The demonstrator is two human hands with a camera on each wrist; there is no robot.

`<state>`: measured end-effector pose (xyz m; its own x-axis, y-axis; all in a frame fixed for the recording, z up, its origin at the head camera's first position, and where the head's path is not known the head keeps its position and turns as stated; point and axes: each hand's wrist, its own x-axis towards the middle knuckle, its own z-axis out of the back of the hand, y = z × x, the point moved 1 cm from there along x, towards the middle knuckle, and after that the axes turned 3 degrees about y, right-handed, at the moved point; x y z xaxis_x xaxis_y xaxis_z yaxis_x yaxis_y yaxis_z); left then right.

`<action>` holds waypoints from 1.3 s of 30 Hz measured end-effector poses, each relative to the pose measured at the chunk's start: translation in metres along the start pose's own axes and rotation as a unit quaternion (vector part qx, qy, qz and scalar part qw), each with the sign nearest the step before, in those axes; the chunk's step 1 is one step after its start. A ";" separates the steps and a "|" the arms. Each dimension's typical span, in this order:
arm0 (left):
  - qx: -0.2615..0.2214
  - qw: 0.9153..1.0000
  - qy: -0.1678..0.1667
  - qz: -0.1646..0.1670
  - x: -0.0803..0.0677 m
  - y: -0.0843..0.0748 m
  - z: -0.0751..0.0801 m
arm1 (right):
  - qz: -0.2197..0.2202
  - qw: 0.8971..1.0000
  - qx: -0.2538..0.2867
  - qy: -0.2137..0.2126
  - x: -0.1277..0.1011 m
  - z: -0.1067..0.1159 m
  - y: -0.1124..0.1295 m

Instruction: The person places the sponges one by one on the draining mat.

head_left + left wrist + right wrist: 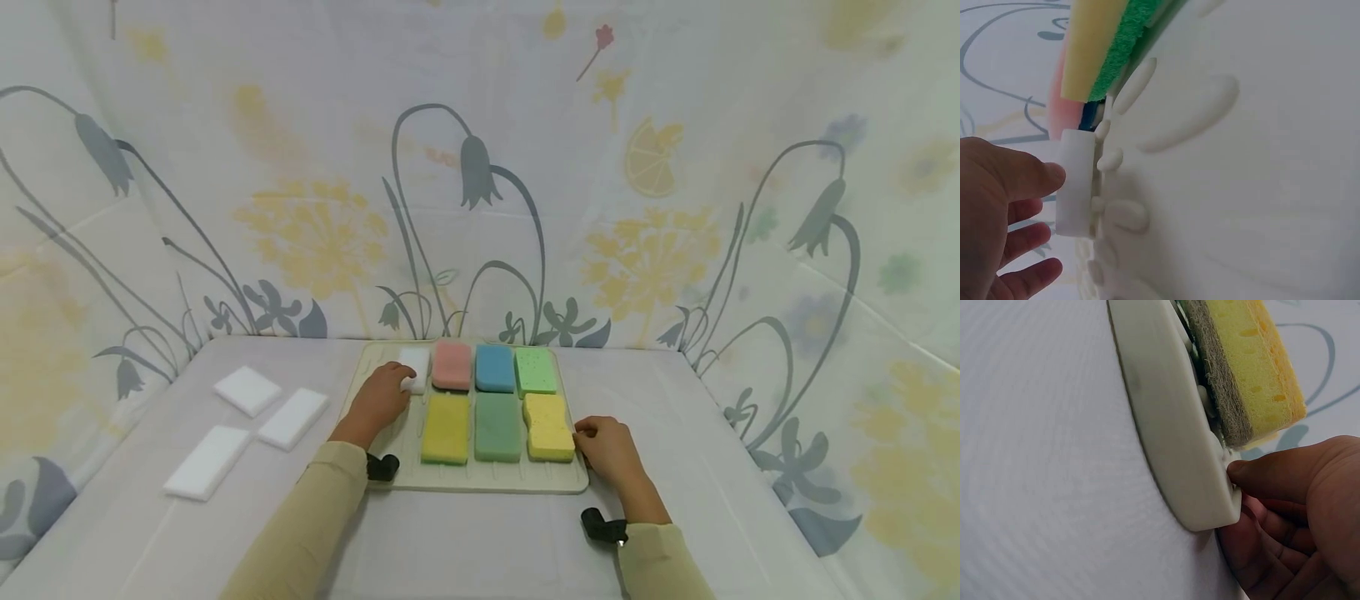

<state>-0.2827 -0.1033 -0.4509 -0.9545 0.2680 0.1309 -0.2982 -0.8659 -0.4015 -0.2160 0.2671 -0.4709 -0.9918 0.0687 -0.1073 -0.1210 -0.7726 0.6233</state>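
A cream ridged tray (480, 481) bears several sponges. My left hand (381, 396) is at a white melamine sponge (416, 362) in the tray's back left; in the left wrist view the thumb (1055, 176) touches its side and the other fingers are spread loosely below. My right hand (609, 450) pinches the tray's right rim (1166, 419), thumb on top and fingers against the outer side. Beside it lies a yellow wavy sponge (550, 427) with a grey scouring layer (1225, 381).
Pink (452, 365), blue (496, 368) and light green (536, 370) sponges line the tray's back row. In front are a yellow sponge (446, 428) and a green sponge (498, 427). Three white blocks (207, 463) lie on the tablecloth to the left. A patterned curtain stands behind.
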 end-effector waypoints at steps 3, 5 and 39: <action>-0.006 1.000 0.000 0.004 -0.004 0.001 0.003 | 0.000 1.000 0.001 0.002 0.000 0.000 -0.002; -0.012 1.000 0.000 0.007 -0.007 0.003 0.006 | 0.002 1.000 -0.001 0.002 0.001 0.001 -0.003; 0.012 0.998 -0.040 0.047 -0.074 0.051 0.044 | 0.009 1.000 -0.019 0.004 -0.001 0.002 0.001</action>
<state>-0.2266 -0.1859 -0.4411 -0.9744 0.1522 0.1654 -0.2068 -0.8955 -0.3942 -0.2154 0.2671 -0.4685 -0.9935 0.0487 -0.1025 -0.1005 -0.7974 0.5951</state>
